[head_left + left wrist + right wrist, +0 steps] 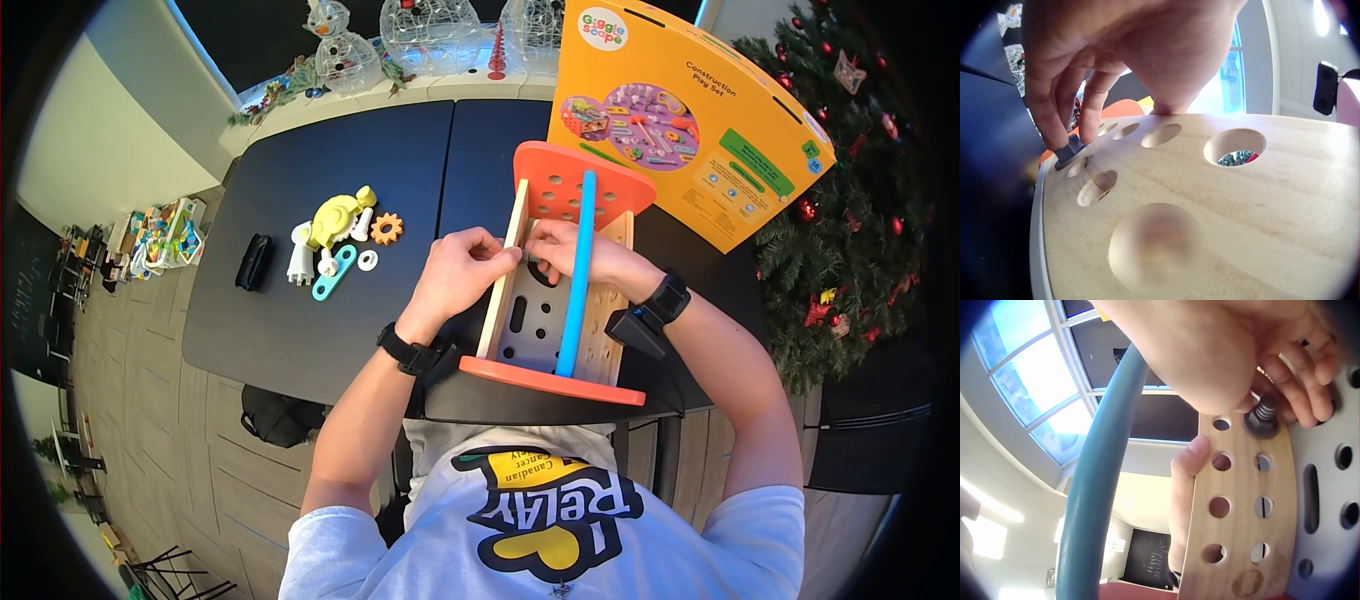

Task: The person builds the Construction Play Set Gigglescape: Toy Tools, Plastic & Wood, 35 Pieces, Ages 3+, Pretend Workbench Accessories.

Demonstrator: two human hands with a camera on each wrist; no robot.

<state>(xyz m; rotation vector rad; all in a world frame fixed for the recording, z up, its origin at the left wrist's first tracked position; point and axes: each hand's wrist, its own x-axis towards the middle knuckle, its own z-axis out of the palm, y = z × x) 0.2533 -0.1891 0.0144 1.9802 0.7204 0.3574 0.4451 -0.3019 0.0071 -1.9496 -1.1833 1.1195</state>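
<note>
A toy workbench has wooden side panels [505, 285], orange ends [550, 384] and a blue bar [577, 285] across its top. At the outer face of the left panel [1260, 206], my left hand [460, 272] pinches a grey bolt head [1069, 151] between fingertips. On the panel's inner face [1241, 487], a grey nut [1262, 428] sits round the bolt's threaded end [1266, 407]. My right hand [590, 252] reaches in under the blue bar, its curled fingers [1300, 394] gripping at the nut, partly hidden behind it.
Left on the dark table [290, 345] lie a black case [254, 262], yellow toy pieces [335, 220], an orange gear [387, 228], a teal strip [334, 273] and white parts. A large yellow box [700, 110] stands behind the workbench, beside a decorated tree [850, 200].
</note>
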